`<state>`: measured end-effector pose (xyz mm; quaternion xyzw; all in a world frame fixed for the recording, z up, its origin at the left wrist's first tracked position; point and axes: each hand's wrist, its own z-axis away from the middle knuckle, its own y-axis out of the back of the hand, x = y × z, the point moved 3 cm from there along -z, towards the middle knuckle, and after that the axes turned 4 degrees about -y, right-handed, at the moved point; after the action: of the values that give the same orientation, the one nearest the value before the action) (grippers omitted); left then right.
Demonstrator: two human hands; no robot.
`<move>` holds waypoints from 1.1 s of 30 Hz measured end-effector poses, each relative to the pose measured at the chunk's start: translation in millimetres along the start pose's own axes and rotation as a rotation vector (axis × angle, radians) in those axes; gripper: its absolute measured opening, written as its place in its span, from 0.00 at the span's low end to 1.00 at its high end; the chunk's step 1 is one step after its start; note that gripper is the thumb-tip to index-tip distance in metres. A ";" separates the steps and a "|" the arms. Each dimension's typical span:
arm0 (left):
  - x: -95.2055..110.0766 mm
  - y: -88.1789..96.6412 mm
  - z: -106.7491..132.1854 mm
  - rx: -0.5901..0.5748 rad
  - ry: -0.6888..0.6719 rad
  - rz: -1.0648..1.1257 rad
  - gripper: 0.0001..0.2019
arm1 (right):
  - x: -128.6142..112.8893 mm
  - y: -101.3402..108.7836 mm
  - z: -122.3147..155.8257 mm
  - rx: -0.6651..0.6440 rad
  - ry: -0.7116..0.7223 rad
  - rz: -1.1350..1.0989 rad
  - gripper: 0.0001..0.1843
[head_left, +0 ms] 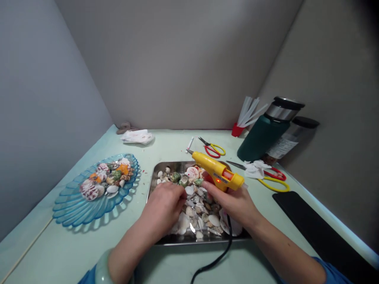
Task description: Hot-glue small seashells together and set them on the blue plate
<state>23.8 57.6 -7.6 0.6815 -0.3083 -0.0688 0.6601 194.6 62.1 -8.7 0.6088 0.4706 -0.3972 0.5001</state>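
Note:
A yellow hot glue gun (217, 170) with a lit orange light is gripped in my right hand (237, 201), its nozzle pointing up and left above the tray's far edge. Its black cord (226, 244) runs down toward me. Over the left part of the metal tray (189, 243), my left hand (166, 203) has its fingers curled together. Whatever is between its fingertips is hidden. Mixed seashells (204, 215) fill the tray, with green-striped snail shells (183, 181) and a reddish scallop shell (192, 172) near the back.
At left, a blue shell-shaped dish (77, 213) holds shells in a cluster. Small scissors (213, 150), larger scissors (275, 179) with crumpled tissue (256, 169), a red cup of glue sticks (237, 130), a green bottle (263, 136), a clear jar (291, 138) and a black strip (314, 232) lie right.

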 end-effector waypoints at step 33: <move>1.9 8.7 4.8 0.230 0.141 0.745 0.06 | 3.7 -5.2 0.3 -0.180 -0.257 -0.343 0.11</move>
<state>20.1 53.0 0.6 0.5954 -0.4943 0.2574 0.5788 190.4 62.8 -13.5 0.4174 0.5330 -0.5072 0.5333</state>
